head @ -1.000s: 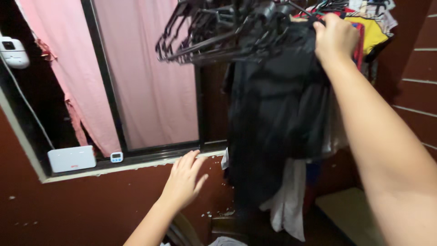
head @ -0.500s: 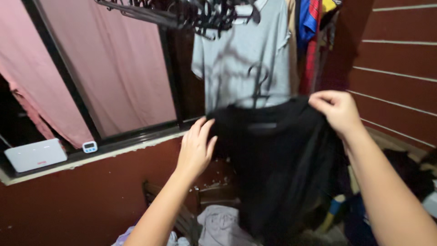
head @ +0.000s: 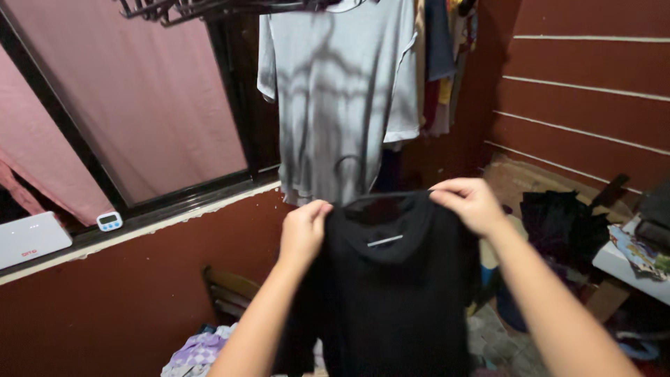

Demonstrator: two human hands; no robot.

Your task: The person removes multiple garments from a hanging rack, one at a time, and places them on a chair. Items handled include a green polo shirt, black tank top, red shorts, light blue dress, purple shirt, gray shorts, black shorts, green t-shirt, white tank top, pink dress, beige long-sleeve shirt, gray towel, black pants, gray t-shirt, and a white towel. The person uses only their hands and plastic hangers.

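I hold a black shirt [head: 391,293] up in front of me by its two shoulders, and it hangs straight down. My left hand [head: 303,230] pinches the left shoulder. My right hand [head: 471,202] pinches the right shoulder beside the collar. Behind the shirt a grey T-shirt [head: 335,98] hangs from a rail of black hangers [head: 209,8] at the top of the view.
More coloured clothes [head: 440,63] hang to the right of the grey T-shirt. A window with pink curtains [head: 139,105] is on the left, with a small white timer [head: 109,220] and a white box [head: 31,239] on its sill. A wooden chair [head: 230,293] and clothes piles [head: 558,223] lie below.
The black shirt came off the rail and down to chest height. My left hand rose and took hold of its left shoulder. The view tilted down and to the right.
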